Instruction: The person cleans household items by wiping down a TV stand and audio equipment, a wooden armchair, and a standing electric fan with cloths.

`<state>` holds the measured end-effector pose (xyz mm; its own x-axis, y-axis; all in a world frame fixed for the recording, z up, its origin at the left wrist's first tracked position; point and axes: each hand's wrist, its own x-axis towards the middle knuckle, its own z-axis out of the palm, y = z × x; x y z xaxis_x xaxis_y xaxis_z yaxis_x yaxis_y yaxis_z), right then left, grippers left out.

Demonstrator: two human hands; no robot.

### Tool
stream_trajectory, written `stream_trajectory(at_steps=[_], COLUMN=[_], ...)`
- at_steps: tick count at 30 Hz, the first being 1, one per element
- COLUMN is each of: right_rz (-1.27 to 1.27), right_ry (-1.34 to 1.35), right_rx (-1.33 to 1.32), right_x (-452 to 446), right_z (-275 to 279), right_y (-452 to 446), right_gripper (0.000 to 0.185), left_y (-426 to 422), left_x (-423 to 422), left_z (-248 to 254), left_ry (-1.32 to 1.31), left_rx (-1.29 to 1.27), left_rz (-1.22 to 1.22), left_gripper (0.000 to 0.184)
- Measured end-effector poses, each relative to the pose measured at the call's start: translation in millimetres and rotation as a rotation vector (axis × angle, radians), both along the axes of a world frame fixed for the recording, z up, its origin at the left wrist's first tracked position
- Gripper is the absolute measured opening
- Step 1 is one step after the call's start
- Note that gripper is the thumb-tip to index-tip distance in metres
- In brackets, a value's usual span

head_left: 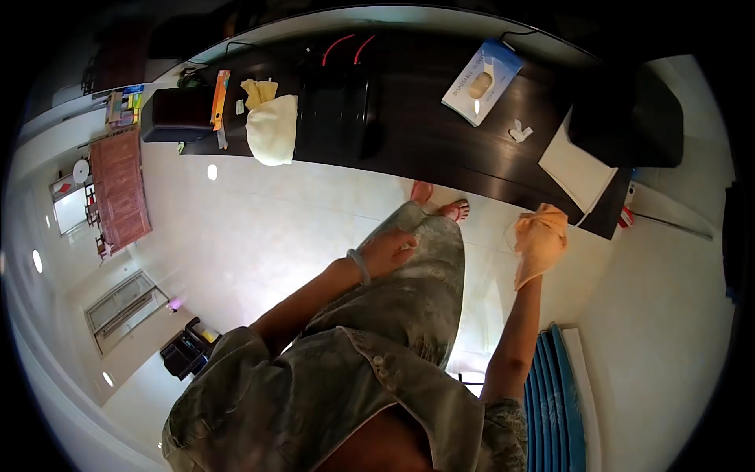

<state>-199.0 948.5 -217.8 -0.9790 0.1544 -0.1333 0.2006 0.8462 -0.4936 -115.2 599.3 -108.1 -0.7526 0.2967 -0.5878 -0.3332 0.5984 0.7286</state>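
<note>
One crumpled orange cloth [543,222] is gripped by the right hand [541,250], beside the dark wooden table's [429,134] near edge; the left hand [384,253] is held half-open; a steady grip seems called for.

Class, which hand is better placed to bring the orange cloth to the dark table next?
Right, I'd judge: the right hand holds the orange cloth near the front edge of the dark table; the left hand is over a thigh, away from the cloth.
</note>
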Motion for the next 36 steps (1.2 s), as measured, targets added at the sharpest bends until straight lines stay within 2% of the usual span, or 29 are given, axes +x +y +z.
stream_trajectory(at_steps=[4, 5, 6, 9, 10, 11, 13, 15, 16, 18, 22, 25, 27, 28, 30, 31, 32, 34, 36], right_rz=[-0.005, -0.092, -0.269, -0.241, -0.254, -0.058, 0.145, -0.552, -0.334, 0.026, 0.245, 0.335, 0.422, 0.417, 0.237, 0.17, 0.124, 0.046, -0.066], right_ry=[0.009, 0.053, 0.171, 0.224, 0.326, 0.373, 0.43, -0.135, -0.275, -0.262, -0.29, -0.248, -0.171, -0.174, -0.122, -0.103, -0.122, 0.009, 0.047], right_rx=[0.217, 0.157, -0.011, -0.26, -0.684, -0.545, -0.421, 0.394, 0.449, 0.355, -0.12, -0.271, -0.274, -0.267, -0.161, -0.077, -0.012, 0.016, 0.098], right_x=[-32, -39, -40, -44, -41, -45, -63, -48, -50, -16, -22, -24, -25, -22, -21, -26, -19, -6, -5], right_z=[-68, -87, -100, -156, -205, -225, -236, -210, -129, -226, -182, -178, -189, -190, -176, -169, -179, -205, -203], right_y=[22, 22, 21, -1, 6, -1, -46, -134, -180, -188, -267, -277, -262, -252, -216, -198, -176, -118, -75], right_gripper=[0.035, 0.036, 0.037, 0.038, 0.041, 0.04, 0.04, 0.043, 0.043, 0.049, 0.035, 0.034, 0.049, 0.049, 0.043, 0.036, 0.036, 0.031, 0.028], left_y=[-10, -12, -13, -26, -26, -28, -30, -36, -35, -36, -33, -33, -32, -32, -35, -36, -30, -31, -20], left_x=[13, 15, 18, 43, 48, 38, 37, 42, 45, 45, 41, 33, 18, 6, -8, -14, -19, -37, -78], left_z=[-30, -35, -39, -70, -73, -66, -72, -80, -81, -84, -87, -88, -87, -87, -98, -113, -135, -173, -167], left_ry=[-0.108, -0.088, -0.09, 0.061, 0.128, 0.028, -0.026, -0.026, -0.055, -0.084, 0.004, 0.045, 0.053, -0.023, -0.108, -0.022, 0.059, 0.095, 0.097], left_rx=[-0.087, -0.092, -0.106, -0.092, -0.094, -0.128, -0.096, -0.057, -0.069, -0.077, -0.103, -0.102, -0.108, -0.101, -0.057, -0.104, -0.123, -0.188, -0.239], left_rz=[0.054, 0.056, 0.068, -0.018, 0.0, -0.033, 0.026, 0.076, 0.069, 0.069, 0.076, 0.086, 0.073, 0.075, 0.053, 0.039, 0.016, -0.12, -0.172], left_gripper=[0.026, 0.025, 0.025, 0.022, 0.022, 0.022, 0.02, 0.019, 0.019, 0.019, 0.018, 0.018, 0.018, 0.019, 0.019, 0.021, 0.024, 0.032, 0.039])
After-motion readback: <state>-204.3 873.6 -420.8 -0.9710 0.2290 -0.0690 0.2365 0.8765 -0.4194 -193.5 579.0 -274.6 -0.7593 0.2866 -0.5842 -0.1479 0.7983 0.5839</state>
